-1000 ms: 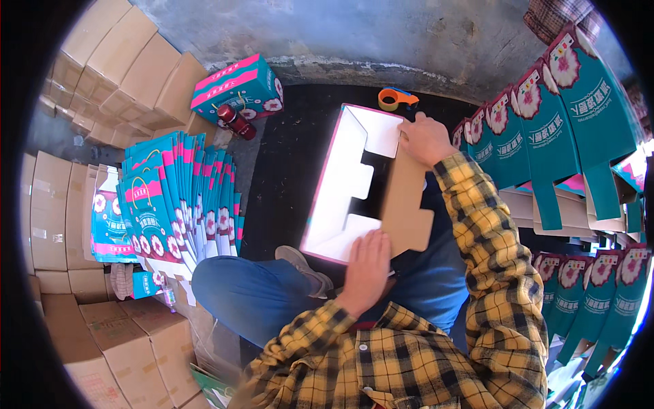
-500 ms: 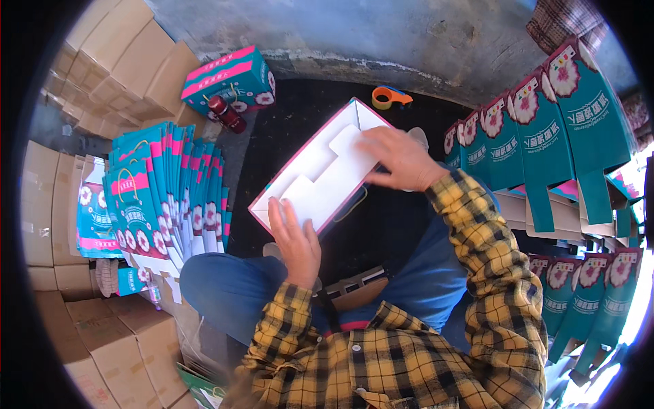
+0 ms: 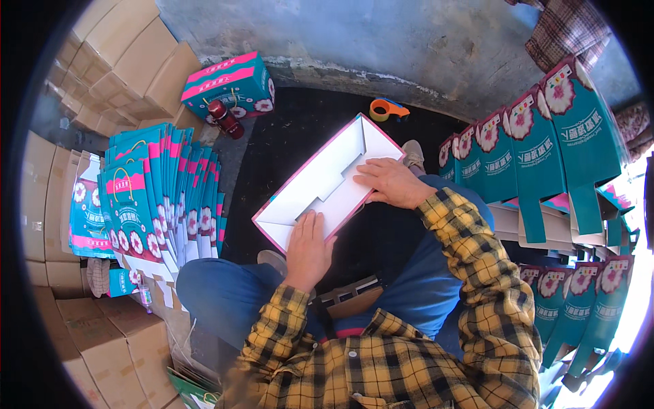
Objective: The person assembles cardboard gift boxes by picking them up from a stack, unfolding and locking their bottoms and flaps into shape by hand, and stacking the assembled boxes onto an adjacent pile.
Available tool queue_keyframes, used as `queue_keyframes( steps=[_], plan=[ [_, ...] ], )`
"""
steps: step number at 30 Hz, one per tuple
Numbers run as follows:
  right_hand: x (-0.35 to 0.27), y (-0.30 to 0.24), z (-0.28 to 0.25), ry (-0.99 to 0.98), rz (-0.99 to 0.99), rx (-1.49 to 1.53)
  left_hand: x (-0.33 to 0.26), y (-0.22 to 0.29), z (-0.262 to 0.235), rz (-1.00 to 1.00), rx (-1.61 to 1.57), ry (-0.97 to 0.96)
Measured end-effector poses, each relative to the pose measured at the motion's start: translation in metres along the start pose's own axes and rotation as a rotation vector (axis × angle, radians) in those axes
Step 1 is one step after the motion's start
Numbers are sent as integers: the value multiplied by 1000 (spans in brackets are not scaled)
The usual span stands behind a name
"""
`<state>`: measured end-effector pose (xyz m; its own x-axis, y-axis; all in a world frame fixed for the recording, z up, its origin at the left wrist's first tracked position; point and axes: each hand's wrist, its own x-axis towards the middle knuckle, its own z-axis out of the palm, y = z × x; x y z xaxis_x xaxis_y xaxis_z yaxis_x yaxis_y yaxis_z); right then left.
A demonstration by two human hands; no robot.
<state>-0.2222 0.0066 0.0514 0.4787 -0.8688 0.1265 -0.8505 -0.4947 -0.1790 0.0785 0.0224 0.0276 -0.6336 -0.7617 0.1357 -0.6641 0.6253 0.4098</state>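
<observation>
Above my lap is a cardboard box (image 3: 300, 189), tilted, with white inner flaps and a pink edge. Two of its notched flaps meet along a stepped line, leaving small dark gaps. My left hand (image 3: 308, 253) lies on the near left corner of the white flaps, fingers stretched out and side by side. Near the right end, my right hand (image 3: 396, 183) rests its fingers on the near flap, thumb toward the near edge. Neither hand is wrapped round anything. The box's underside is hidden.
Folded teal and pink gift bags (image 3: 139, 204) stand at left, before brown cartons (image 3: 126, 61). A finished teal box (image 3: 228, 85) and red bottle (image 3: 225, 119) sit far left. An orange tape dispenser (image 3: 390, 109) lies by the wall. Teal box sleeves (image 3: 535, 153) line the right.
The flaps have been pressed down into the box, and their notched edges now meet. My right hand has moved down and nearer; my left has slid right along the near edge.
</observation>
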Motion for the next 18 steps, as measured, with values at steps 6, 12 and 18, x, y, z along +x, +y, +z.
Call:
queue_keyframes(
  steps=[6, 12, 18],
  plan=[
    [-17, -9, -19, 91, 120, 253, -21, 3, -25, 47, -120, 341],
    [-16, 56, 8, 579, 590, 618, -19, -114, -33, -752, -987, 351],
    [-35, 87, 18, 97, 1155, 1143, -2, -148, 0, -1017, -1466, -134]
  ],
)
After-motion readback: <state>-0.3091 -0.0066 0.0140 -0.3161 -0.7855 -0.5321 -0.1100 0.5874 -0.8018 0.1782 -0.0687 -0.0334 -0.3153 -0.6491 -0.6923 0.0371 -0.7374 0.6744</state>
